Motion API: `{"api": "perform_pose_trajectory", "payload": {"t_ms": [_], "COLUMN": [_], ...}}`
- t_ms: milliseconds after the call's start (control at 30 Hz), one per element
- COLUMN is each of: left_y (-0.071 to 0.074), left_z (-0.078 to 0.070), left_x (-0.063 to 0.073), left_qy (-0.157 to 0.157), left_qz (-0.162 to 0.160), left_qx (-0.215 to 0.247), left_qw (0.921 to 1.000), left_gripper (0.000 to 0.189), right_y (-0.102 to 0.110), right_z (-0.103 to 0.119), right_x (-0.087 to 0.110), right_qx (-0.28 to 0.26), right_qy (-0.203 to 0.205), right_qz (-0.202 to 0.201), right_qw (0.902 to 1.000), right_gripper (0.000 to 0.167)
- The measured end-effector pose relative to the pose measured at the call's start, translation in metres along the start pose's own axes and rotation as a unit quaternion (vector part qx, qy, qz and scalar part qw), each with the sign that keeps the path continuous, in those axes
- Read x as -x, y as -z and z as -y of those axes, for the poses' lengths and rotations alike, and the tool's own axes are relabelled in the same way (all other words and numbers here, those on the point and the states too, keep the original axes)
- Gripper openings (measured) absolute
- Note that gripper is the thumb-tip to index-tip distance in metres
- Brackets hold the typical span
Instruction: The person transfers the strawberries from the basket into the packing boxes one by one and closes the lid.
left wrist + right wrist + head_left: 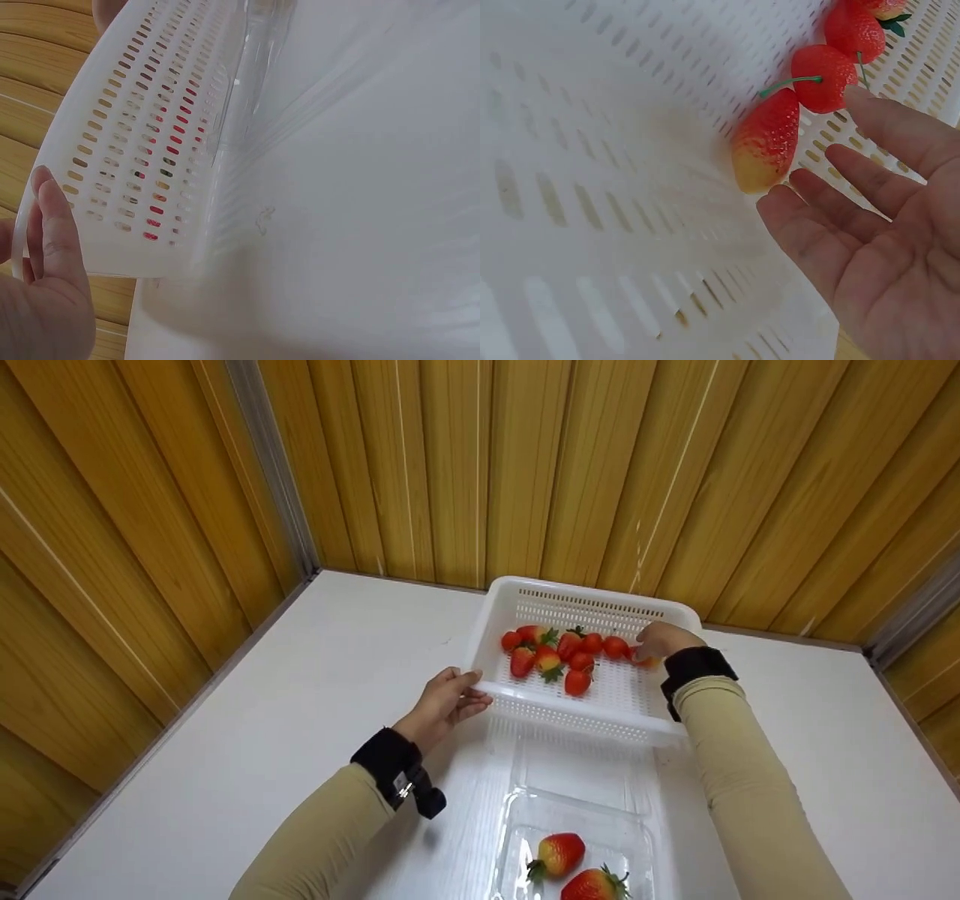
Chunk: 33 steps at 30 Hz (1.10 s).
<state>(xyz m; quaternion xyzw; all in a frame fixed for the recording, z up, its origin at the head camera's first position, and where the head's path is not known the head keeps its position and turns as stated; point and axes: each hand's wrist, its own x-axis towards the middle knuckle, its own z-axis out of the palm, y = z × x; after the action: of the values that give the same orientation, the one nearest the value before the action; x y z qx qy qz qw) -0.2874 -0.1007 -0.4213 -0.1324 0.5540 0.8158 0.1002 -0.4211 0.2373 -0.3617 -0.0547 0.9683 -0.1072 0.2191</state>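
A white perforated plastic basket (581, 709) stands at the back of the table with several strawberries (523, 661) and small round red fruits (577, 682) inside. My left hand (444, 705) grips its near left corner, the thumb on top of the rim and fingers below. In the left wrist view that hand (56, 277) pinches the rim. My right hand (666, 640) reaches into the basket's right side. Seen from the right wrist, the hand (900, 232) has loosely extended fingers beside a red-and-yellow strawberry (766, 142), its thumb near a round red fruit with a green stem (823, 79).
In front of the basket lies a clear plastic tray (507, 840) with two larger strawberries (562, 853) in it. The white tabletop (360, 660) meets wood-patterned walls (450, 472) at the back and left.
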Motion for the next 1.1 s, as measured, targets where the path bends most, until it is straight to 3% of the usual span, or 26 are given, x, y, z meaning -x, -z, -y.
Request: {"api": "perform_pose_trajectory", "payload": {"t_ms": [267,400,600,733,1000,1100], "left_y": [-0.002,-0.002,0.0,0.0,0.001,0.001], "left_z": [-0.001,-0.002,-0.002,-0.001,-0.001,-0.002], "left_x": [-0.001,-0.001,-0.002,-0.003,-0.003,-0.003], "left_qy": [0.007,0.007,0.002,-0.002,-0.001,-0.001], "left_qz": [-0.004,-0.003,-0.001,-0.002,0.001,0.004], "left_qx": [0.002,0.001,0.007,0.008,0.007,0.006], "left_qw": [1.0,1.0,1.0,1.0,1.0,1.0], "left_gripper": [0.027,0.026,0.027,0.028,0.026,0.026], "right_y": [-0.011,-0.018,-0.023,-0.023,-0.026,-0.027], "right_z": [-0.002,0.001,0.017,0.02,0.013,0.009], "right_x": [-0.003,0.003,0.01,0.009,-0.001,-0.006], "right_qx": [-0.025,-0.009,0.053,0.044,0.09,0.083], "right_qy": [-0.015,-0.012,-0.008,-0.018,-0.021,-0.02], "right_qz": [-0.004,-0.02,-0.037,-0.031,-0.013,-0.016], "right_qw": [0.9996,0.9997,0.9979,0.9984,0.9956,0.9962], "right_gripper": [0.056,0.052,0.031,0.028,0.025,0.022]}}
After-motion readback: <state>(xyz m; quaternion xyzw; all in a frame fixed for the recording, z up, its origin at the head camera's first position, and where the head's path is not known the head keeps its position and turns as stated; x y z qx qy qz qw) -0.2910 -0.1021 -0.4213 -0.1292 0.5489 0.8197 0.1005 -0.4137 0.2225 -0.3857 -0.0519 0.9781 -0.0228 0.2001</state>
